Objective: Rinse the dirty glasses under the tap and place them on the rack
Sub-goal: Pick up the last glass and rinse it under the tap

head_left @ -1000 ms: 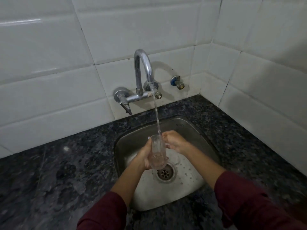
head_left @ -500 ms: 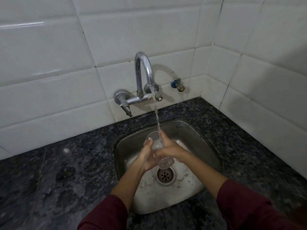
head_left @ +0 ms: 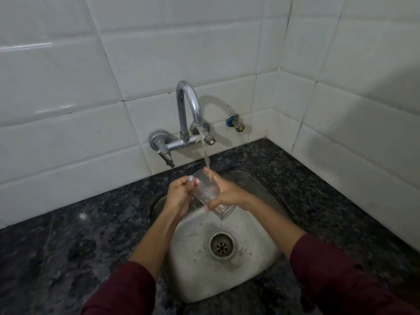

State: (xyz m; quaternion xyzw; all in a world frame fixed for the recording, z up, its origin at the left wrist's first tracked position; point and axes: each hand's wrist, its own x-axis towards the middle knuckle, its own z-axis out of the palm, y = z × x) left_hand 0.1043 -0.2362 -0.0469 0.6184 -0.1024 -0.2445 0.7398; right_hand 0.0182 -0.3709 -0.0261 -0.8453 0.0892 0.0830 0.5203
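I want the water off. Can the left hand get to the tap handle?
Probably yes. The tap handle hangs just beyond the left hand with nothing between them, but that hand grips the glass and would have to let go first.

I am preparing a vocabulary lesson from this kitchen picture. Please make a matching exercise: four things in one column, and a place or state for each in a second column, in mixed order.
Things:
1. glass
2. tap
3. drain
4. small valve

Places or states:
A. on the wall tile, right of the spout
B. in the bottom of the sink
C. tilted, held in both hands under the stream
D. running, water falling from its spout

Pairs: 1-C, 2-D, 3-B, 4-A
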